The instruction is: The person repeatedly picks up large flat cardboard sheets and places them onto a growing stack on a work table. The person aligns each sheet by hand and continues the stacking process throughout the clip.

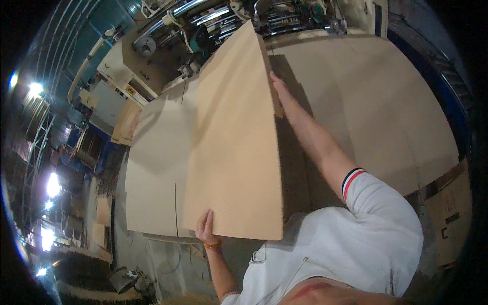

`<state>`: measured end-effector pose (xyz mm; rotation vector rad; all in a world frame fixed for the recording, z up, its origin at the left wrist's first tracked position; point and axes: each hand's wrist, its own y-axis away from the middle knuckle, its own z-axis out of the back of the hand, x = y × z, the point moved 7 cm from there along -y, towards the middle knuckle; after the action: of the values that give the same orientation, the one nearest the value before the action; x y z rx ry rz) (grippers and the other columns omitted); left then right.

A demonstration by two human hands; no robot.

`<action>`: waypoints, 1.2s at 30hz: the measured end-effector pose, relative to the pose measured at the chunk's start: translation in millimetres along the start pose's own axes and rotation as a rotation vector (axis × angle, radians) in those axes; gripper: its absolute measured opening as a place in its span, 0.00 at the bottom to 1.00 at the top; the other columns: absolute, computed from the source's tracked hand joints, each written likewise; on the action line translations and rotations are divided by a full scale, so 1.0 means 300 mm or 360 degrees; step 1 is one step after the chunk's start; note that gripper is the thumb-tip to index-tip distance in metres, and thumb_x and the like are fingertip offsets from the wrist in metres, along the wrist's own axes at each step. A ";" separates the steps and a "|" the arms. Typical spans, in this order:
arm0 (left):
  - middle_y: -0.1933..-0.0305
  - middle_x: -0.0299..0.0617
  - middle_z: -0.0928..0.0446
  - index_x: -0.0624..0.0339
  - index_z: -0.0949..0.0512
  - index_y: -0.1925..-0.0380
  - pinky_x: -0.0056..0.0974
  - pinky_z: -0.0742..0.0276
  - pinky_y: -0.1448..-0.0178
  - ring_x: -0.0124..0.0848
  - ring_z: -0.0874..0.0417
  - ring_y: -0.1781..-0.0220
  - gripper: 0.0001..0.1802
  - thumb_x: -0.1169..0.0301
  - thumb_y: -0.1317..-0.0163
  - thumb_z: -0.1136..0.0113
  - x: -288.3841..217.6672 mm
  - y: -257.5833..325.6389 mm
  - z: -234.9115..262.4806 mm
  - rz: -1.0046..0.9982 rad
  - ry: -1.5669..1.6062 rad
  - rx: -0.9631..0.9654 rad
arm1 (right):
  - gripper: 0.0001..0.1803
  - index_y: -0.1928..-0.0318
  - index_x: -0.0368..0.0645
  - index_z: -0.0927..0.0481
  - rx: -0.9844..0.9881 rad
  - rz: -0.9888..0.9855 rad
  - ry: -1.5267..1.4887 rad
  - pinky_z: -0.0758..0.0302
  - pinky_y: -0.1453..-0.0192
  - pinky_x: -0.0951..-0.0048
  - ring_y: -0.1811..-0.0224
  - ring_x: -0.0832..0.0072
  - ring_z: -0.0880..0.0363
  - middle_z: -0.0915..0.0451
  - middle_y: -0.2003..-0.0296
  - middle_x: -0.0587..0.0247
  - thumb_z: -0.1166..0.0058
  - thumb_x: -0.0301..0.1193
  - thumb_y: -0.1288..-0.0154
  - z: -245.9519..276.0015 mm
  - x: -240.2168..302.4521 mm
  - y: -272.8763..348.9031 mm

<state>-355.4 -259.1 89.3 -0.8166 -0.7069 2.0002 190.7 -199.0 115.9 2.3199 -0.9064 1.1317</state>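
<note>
A large tan cardboard sheet (236, 137) is held tilted in front of me, its far corner raised toward the machine. My left hand (207, 230) is closed on its near left corner, with fingers over the top face and an orange band on the wrist. Along the far right edge, my right hand (277, 87) grips the sheet; part of that hand is hidden behind the board. Beneath lies a broad layer of flat cardboard sheets (381, 112), stretching out to both sides, with slits cut in from the edges (176, 208).
Across the far side stands a machine with metal rollers (213, 16) and a beige housing (119, 63). Folded cardboard (450, 208) sits at the lower right. More boards (103, 223) stand on the left, and a dark blue rail (432, 71) runs along the right.
</note>
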 end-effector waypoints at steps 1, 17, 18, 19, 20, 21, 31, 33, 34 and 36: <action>0.52 0.53 0.19 0.63 0.20 0.51 0.45 0.21 0.49 0.49 0.17 0.52 0.22 0.60 0.41 0.42 0.030 -0.009 0.005 -0.0151 -0.0112 -0.0006 | 0.34 0.38 0.40 0.30 -0.0062 -0.0015 -0.0001 0.33 0.38 0.63 0.40 0.64 0.29 0.27 0.42 0.55 0.58 0.56 0.30 -0.045 0.027 0.070; 0.54 0.49 0.19 0.68 0.21 0.54 0.46 0.23 0.47 0.44 0.18 0.54 0.15 0.69 0.32 0.49 0.702 0.001 -0.007 0.0563 -0.0265 0.0022 | 0.29 0.36 0.41 0.32 -0.2285 0.0687 0.0319 0.31 0.40 0.51 0.41 0.62 0.29 0.30 0.40 0.56 0.54 0.45 0.31 2.776 0.473 2.063; 0.48 0.50 0.22 0.68 0.24 0.50 0.48 0.26 0.43 0.42 0.21 0.49 0.17 0.67 0.32 0.48 0.732 -0.030 0.026 0.0756 0.0171 -0.0061 | 0.29 0.35 0.39 0.34 -0.2332 0.0760 0.0063 0.32 0.38 0.52 0.41 0.62 0.31 0.31 0.38 0.58 0.56 0.44 0.29 2.788 0.440 2.123; 0.46 0.51 0.24 0.68 0.25 0.48 0.48 0.28 0.41 0.43 0.23 0.47 0.18 0.66 0.32 0.46 0.727 -0.074 0.099 0.0712 0.0440 -0.0185 | 0.31 0.34 0.39 0.37 -0.2280 0.0718 -0.0032 0.33 0.37 0.53 0.40 0.61 0.32 0.32 0.38 0.59 0.56 0.45 0.29 2.774 0.403 2.090; 0.43 0.52 0.26 0.68 0.26 0.46 0.48 0.29 0.40 0.43 0.25 0.45 0.20 0.65 0.33 0.45 0.707 -0.132 0.150 0.0656 0.0724 -0.0294 | 0.32 0.33 0.38 0.39 -0.2242 0.0686 -0.0127 0.34 0.35 0.54 0.39 0.61 0.33 0.33 0.37 0.60 0.56 0.45 0.29 2.762 0.381 2.062; 0.43 0.52 0.26 0.68 0.27 0.45 0.46 0.31 0.38 0.43 0.26 0.44 0.22 0.64 0.34 0.42 0.690 -0.150 0.224 0.0676 0.0303 -0.0190 | 0.34 0.31 0.38 0.42 -0.2174 0.0662 -0.0187 0.35 0.34 0.55 0.39 0.61 0.34 0.34 0.37 0.61 0.56 0.46 0.29 2.747 0.412 2.007; 0.50 0.51 0.21 0.70 0.22 0.52 0.41 0.27 0.44 0.37 0.21 0.47 0.17 0.68 0.37 0.40 0.541 -0.277 0.168 0.0602 0.0333 -0.0368 | 0.30 0.35 0.34 0.35 -0.1934 0.0724 0.0084 0.33 0.35 0.57 0.37 0.60 0.33 0.33 0.36 0.55 0.50 0.41 0.30 2.703 1.053 2.042; 0.53 0.50 0.19 0.69 0.20 0.54 0.38 0.25 0.48 0.35 0.19 0.51 0.16 0.68 0.37 0.40 0.596 -0.202 0.277 0.0622 0.0770 -0.0796 | 0.31 0.35 0.35 0.35 -0.1792 0.0782 0.0094 0.33 0.34 0.57 0.37 0.60 0.32 0.33 0.36 0.55 0.50 0.42 0.32 2.574 0.943 1.872; 0.54 0.49 0.19 0.69 0.21 0.54 0.38 0.25 0.49 0.34 0.19 0.52 0.15 0.69 0.37 0.40 0.513 -0.273 0.219 0.0571 0.0503 -0.0646 | 0.32 0.35 0.35 0.35 -0.1806 0.0888 0.0105 0.34 0.34 0.57 0.37 0.60 0.32 0.33 0.36 0.55 0.49 0.42 0.32 2.477 0.924 1.965; 0.57 0.48 0.18 0.70 0.21 0.54 0.36 0.24 0.50 0.32 0.18 0.55 0.15 0.70 0.37 0.40 0.243 -0.438 0.150 0.0445 -0.0035 -0.0414 | 0.33 0.35 0.35 0.35 -0.1852 0.1093 0.0076 0.34 0.34 0.57 0.37 0.61 0.32 0.34 0.36 0.54 0.49 0.43 0.33 2.107 0.876 2.061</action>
<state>-357.1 -140.6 192.3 -1.0981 -0.9209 2.1954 220.3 -1113.5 -1.4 1.0411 -1.7810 0.5455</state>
